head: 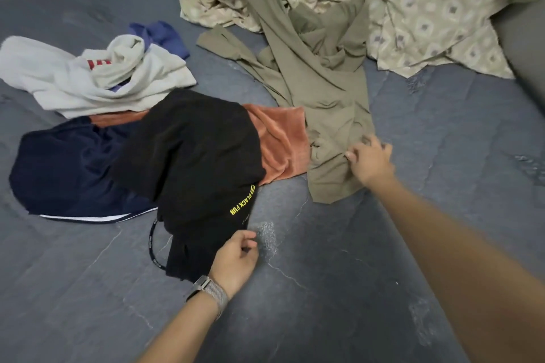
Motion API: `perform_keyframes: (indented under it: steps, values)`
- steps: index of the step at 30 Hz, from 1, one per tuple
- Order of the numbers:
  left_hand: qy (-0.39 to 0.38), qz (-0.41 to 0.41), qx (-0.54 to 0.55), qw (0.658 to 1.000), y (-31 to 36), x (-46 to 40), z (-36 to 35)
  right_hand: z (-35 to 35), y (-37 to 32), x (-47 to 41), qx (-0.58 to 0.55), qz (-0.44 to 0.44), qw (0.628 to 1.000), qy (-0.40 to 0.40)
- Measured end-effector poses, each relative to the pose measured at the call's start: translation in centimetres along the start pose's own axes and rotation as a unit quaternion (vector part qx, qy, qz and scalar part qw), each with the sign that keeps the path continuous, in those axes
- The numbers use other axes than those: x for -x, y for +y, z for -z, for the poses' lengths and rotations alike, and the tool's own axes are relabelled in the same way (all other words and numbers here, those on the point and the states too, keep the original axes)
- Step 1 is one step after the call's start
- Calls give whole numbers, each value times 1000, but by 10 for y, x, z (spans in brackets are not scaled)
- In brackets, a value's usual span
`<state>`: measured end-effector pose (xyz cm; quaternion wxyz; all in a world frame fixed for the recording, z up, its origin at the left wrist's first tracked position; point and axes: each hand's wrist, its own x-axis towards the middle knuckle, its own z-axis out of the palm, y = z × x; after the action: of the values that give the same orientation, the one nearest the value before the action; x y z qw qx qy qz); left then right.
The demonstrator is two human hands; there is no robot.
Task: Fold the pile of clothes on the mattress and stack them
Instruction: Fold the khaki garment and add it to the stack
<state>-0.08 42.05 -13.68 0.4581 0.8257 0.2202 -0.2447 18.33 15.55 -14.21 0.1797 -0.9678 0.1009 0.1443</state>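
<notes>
— So where do things stand?

— Nothing looks folded yet. The clothes lie loose on the mattress point(339, 289): a cream top point(88, 79) at the far left over a blue piece point(165, 34), navy shorts point(67, 168) nearer, black trousers point(191, 162) draped over an orange towel point(280, 141), and an olive garment point(318, 76) trailing down from the patterned sheet point(427, 9) at the back.

— And the hands?

— The right hand point(370, 160) pinches the olive garment near its lower end, fingers curled into the cloth. The left hand point(236, 259), watch point(206, 289) on the wrist, sits at the hem of the black trousers, fingers loosely curled; whether it actually grips cloth I cannot tell.

— So the olive one goes first?

— Seems so. I'd draw it clear of the sheet and off the towel's edge onto the bare mattress in front, so nothing else drags along.

— Any trick to it?

— It's twisted partway up. Bring the left hand over, find two matching corners, shake it flat, smooth the creases, then fold. Thin fabric like that probably slides, so press each fold down.

— And the stack?

— Start it on bare mattress, apart from the loose pile.
</notes>
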Motion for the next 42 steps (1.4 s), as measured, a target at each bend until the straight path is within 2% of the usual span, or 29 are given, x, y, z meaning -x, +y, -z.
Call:
perform_keyframes:
  steps: [2,4,6,9,15,19,24,27,29,31,33,35,36,39,40,42]
  values:
    - [-5,1,11,1000,5,13,2,16,4,19,-189,16,982,13]
    - [-10,0,29,1000,15,32,7,41,-3,49,-384,-35,923,-11]
    - [-9,-1,55,998,29,55,13,70,-13,82,-498,-87,861,-49]
    - [-14,-18,103,994,63,94,25,119,-36,135,-607,-70,788,-71]
    - [-22,-113,133,984,125,185,54,193,-90,242,-670,28,735,-96]
    - [54,-185,103,976,151,237,83,227,-119,309,-704,61,699,-109]
    - [89,-196,89,972,176,279,109,263,-127,364,-711,77,689,-117]
    - [64,-192,11,979,192,283,107,288,-126,380,-706,87,689,-136]
    - [59,-162,-63,983,197,282,100,309,-123,386,-704,104,687,-148]
    - [80,-134,-130,979,197,278,90,333,-116,387,-715,132,667,-160]
    - [119,-146,-137,973,203,276,84,364,-105,382,-731,159,641,-170]
    - [163,-199,-83,963,218,271,77,398,-89,370,-741,187,622,-170]
    - [161,-216,-36,962,235,275,74,413,-78,363,-744,199,616,-164]
    - [91,-213,176,957,303,291,62,446,-37,336,-761,205,600,-137]
    - [71,-195,268,941,330,297,57,453,-23,325,-758,199,607,-130]
    - [33,-154,443,883,379,306,49,462,-5,306,-727,190,647,-130]
